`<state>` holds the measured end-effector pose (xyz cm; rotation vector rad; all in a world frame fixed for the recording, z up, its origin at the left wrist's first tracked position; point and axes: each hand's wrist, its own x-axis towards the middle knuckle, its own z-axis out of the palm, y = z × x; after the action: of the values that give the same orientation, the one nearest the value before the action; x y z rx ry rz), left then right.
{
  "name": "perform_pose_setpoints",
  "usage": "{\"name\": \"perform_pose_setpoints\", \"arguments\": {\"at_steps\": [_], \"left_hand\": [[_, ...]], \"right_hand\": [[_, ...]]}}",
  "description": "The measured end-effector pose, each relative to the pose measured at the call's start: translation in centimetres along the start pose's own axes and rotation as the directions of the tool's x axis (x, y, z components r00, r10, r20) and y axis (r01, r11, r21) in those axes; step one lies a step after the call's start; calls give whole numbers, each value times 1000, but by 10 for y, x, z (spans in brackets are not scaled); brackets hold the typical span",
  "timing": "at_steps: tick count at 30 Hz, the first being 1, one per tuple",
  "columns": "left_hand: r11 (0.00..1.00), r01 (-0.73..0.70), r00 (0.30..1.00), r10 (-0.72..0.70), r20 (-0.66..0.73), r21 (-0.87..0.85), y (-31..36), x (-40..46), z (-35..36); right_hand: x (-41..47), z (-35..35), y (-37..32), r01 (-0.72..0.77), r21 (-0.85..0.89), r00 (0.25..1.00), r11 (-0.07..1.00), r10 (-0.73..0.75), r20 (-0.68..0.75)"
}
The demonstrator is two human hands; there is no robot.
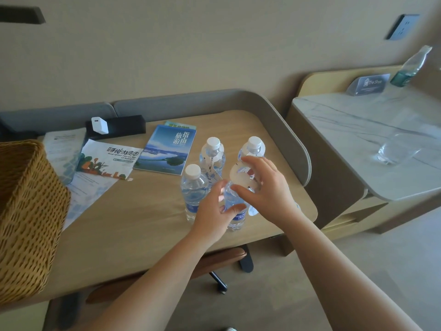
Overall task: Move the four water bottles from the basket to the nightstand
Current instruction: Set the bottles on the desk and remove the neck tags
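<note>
Several clear water bottles with white caps stand together on the wooden nightstand (148,218). One is at the front left (193,187), one at the back left (213,152), one at the back right (253,145). My left hand (212,213) grips the body of the front right bottle (235,211). My right hand (265,189) holds the round white paper tag (241,179) at that bottle's neck; its cap is hidden. The woven wicker basket (26,211) stands at the left edge, its inside out of sight.
Brochures (167,152), leaflets, a black box (124,126) and a white charger (99,125) lie at the back of the nightstand. To the right is a marble-topped counter (358,130) with a sign, a bottle (411,65) and a clear glass object. A chair base shows below.
</note>
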<state>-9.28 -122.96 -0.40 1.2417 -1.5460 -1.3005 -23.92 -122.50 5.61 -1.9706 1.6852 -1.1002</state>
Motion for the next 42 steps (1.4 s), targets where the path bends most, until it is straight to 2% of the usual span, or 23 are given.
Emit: {"name": "perform_pose_setpoints", "arguments": {"at_steps": [2, 5, 8, 10, 15, 31, 35, 38, 40, 42], "left_hand": [[1000, 9, 1000, -9, -8, -26, 0, 0, 1], [999, 14, 1000, -15, -13, -33, 0, 2, 3], [1000, 7, 1000, -8, -13, -26, -2, 2, 3], [1000, 14, 1000, -14, -19, -28, -2, 2, 4], [999, 11, 999, -12, -43, -36, -1, 0, 6], [999, 18, 998, -20, -63, -30, 2, -3, 8], [996, 44, 996, -38, -78, 76, 4, -4, 9], [955, 60, 994, -32, -102, 290, 22, -7, 8], [894, 21, 992, 36, -118, 448, 41, -11, 3], [860, -60, 985, 133, -109, 507, 63, -15, -8]], "right_hand": [[-2, -10, 13, -53, 87, 997, 995, 58, -57], [-6, -27, 57, -288, 181, 933, 940, 318, -171], [-11, -27, 112, -515, 131, 833, 847, 530, -156], [-10, -18, 141, -573, 44, 813, 818, 575, -98], [-1, 4, 177, -567, -80, 823, 820, 568, -14], [19, 13, 203, -557, -143, 811, 818, 573, 118], [17, 0, 190, -521, -67, 847, 851, 525, 89], [17, -15, 165, -445, -33, 894, 895, 446, 28], [20, -25, 142, -370, -17, 929, 929, 370, -11], [29, -35, 114, -264, 2, 964, 964, 264, -37]]}}
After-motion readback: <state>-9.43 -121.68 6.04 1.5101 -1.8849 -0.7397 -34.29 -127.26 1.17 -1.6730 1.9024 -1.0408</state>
